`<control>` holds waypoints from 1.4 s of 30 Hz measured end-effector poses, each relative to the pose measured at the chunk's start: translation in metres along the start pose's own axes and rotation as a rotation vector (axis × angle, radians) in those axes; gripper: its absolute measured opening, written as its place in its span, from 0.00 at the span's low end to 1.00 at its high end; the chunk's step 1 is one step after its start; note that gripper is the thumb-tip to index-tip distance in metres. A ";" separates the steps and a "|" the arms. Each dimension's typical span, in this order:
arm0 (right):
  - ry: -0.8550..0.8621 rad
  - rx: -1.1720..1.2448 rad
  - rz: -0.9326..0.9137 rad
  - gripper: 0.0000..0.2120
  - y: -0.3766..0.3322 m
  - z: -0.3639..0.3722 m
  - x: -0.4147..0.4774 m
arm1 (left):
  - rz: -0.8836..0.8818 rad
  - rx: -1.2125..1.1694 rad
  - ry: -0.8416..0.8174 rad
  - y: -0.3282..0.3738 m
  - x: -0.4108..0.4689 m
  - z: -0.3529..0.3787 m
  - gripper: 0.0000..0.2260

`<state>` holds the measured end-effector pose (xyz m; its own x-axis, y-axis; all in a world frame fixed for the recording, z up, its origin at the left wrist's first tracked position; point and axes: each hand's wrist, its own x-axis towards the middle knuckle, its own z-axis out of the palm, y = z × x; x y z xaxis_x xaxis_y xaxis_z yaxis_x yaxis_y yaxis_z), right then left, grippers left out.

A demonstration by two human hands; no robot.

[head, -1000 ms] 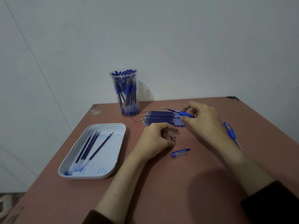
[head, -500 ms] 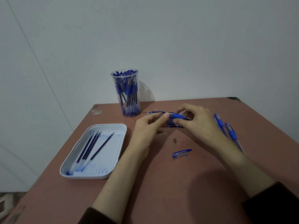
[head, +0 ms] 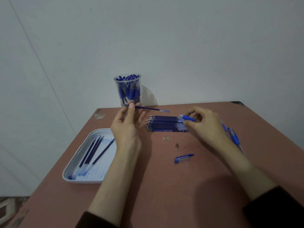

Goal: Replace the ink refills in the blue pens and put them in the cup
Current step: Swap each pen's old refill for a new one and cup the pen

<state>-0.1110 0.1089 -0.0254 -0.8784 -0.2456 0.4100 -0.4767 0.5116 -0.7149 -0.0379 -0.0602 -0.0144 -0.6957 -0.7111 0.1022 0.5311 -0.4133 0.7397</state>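
The refill point(head: 148, 108) is out of the pen. Half a second ago both my hands were together over the stack, my left fingertips on the refill's tip while my right held the pen's front. Now my left hand point(head: 127, 129) has drawn away to the left and pinches the refill near its metal tip between thumb and fingers. It lies roughly level in the air, in front of the cup point(head: 127, 89). My right hand point(head: 205, 127) has stayed put, its fingers curled round the grip section point(head: 186, 117), the blue rubber-sleeved front half of the pen, just above the far end of the stack of refills point(head: 166, 123).

I take this to be the spent refill, so the pulling-out step is finished. Next it should go to the white tray point(head: 105, 131) on my left, where a few other refills point(head: 93, 152) lie among ink smears. After that I need a fresh one from the stack, which is right under my right hand.

The rest of this pen is on the surface point(head: 164, 186) nearer me. The rear barrel half point(head: 183, 158) lies on its side, and a small spring point(head: 176, 145) sits a little beyond it, both untouched. A few whole blue pens point(head: 233, 137) wait beside my right wrist. The cup is already packed with pens, so this one will need some care going in once it is reassembled.
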 end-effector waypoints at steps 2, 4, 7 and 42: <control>0.063 0.034 -0.009 0.04 0.000 0.000 0.001 | 0.015 0.097 0.012 -0.003 0.001 -0.002 0.03; 0.093 0.054 -0.046 0.04 -0.003 0.000 0.000 | -0.023 0.210 -0.006 -0.009 0.002 -0.002 0.03; 0.064 0.048 -0.194 0.06 -0.009 0.002 -0.004 | -0.100 0.270 -0.076 -0.019 -0.002 0.001 0.03; -0.156 -0.441 -0.170 0.03 0.006 0.037 0.006 | -0.012 1.858 -0.279 0.071 0.021 -0.087 0.11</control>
<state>-0.1206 0.0795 -0.0478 -0.8001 -0.4591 0.3862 -0.5836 0.7447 -0.3239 0.0271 -0.1542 -0.0174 -0.8452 -0.5329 0.0420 -0.4731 0.7823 0.4052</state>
